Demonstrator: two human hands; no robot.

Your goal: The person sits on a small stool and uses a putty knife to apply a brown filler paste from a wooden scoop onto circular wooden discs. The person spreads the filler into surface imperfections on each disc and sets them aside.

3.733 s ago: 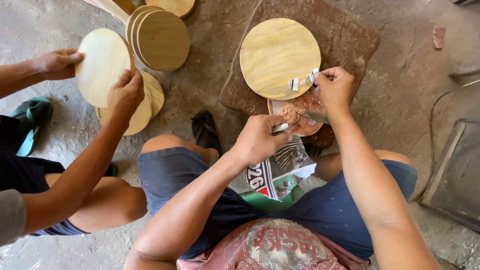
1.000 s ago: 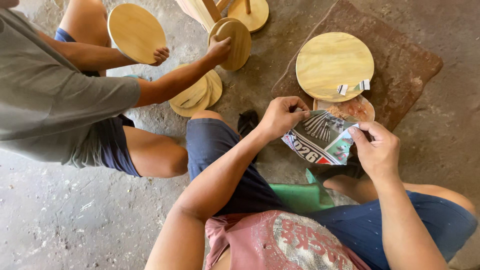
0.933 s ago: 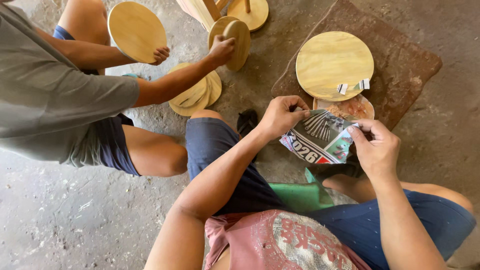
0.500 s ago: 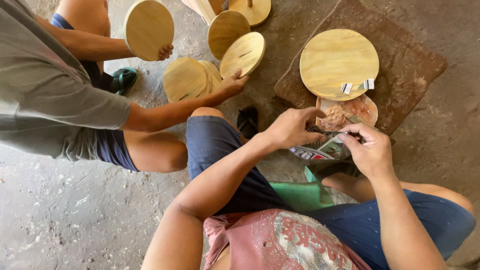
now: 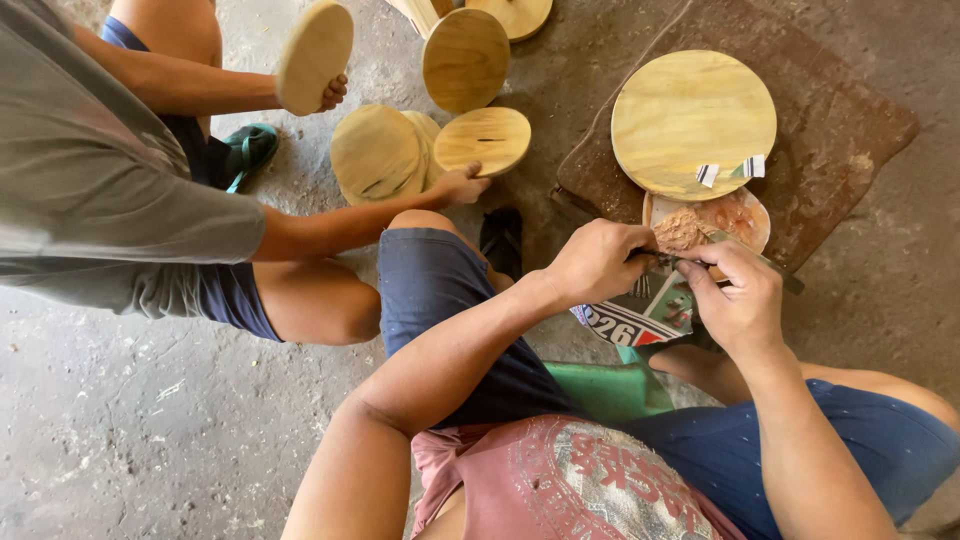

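My left hand (image 5: pixel 598 262) and my right hand (image 5: pixel 742 297) meet over a shallow dish of reddish-brown paste (image 5: pixel 722 217). A printed piece of paper (image 5: pixel 640 315) hangs from my left hand's pinch. My right hand is closed on a thin flat tool (image 5: pixel 782 277) whose end sticks out to the right. Just beyond the dish a round pale wooden disc (image 5: pixel 692 122) lies on a brown mat (image 5: pixel 850 130), with two small paper scraps at its near edge.
A co-worker in a grey shirt (image 5: pixel 110 200) crouches at the left, holding one wooden disc (image 5: pixel 315 55) up and touching another (image 5: pixel 482 140). More discs (image 5: pixel 376 152) lean in a pile on the concrete floor (image 5: pixel 150 430). A dark sandal (image 5: pixel 500 240) lies by my knee.
My hands came together over the dish, and the paper that was spread between them now hangs folded below. The co-worker raised one disc and took another from the pile.
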